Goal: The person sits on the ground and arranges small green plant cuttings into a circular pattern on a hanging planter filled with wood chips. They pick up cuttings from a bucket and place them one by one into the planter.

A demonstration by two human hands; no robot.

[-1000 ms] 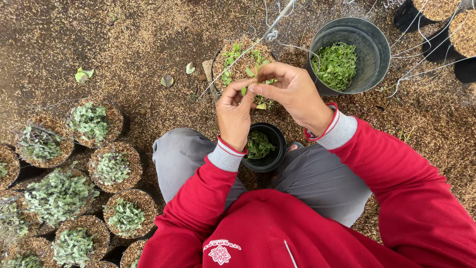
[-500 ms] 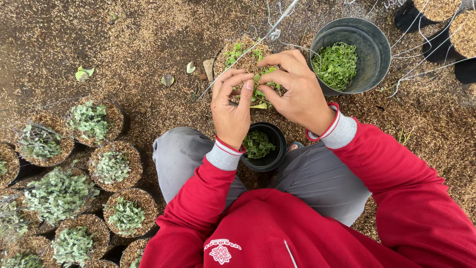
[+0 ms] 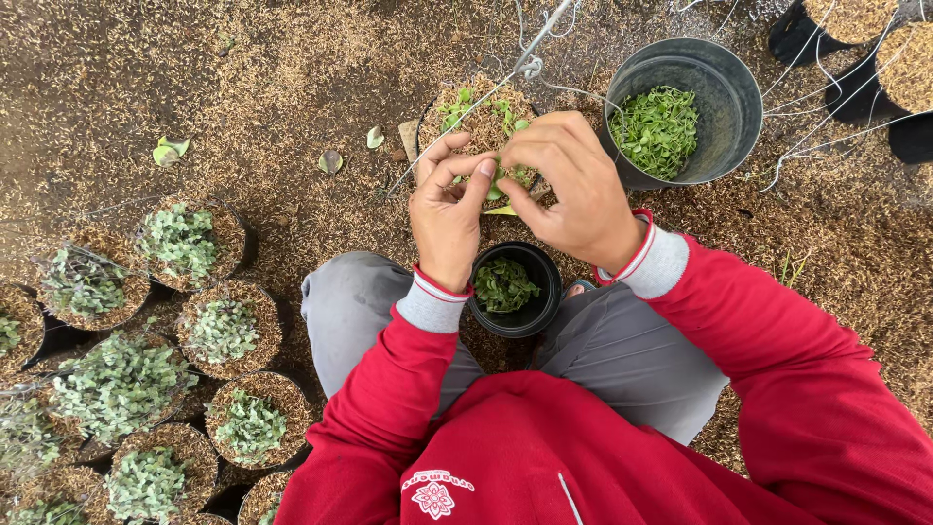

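head view: both hands pinch, left hand and right hand gripping a seedling over the husk-filled pot, steadying it.

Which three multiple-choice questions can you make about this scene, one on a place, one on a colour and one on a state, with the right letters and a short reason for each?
1. Where does the small black pot stand?
A. between the person's knees
B. left of the row of pots
C. inside the bucket

2. What colour are the person's sleeves?
A. blue
B. red
C. yellow

3. What is the state of the grey bucket?
A. tipped over
B. empty
C. upright with green leaves inside

Answers:
1. A: it stands on the ground between the grey trouser legs, below the left hand and right hand.
2. B: both arms show red cloth with grey cuffs.
3. C: its round mouth faces up and green leaves lie inside.
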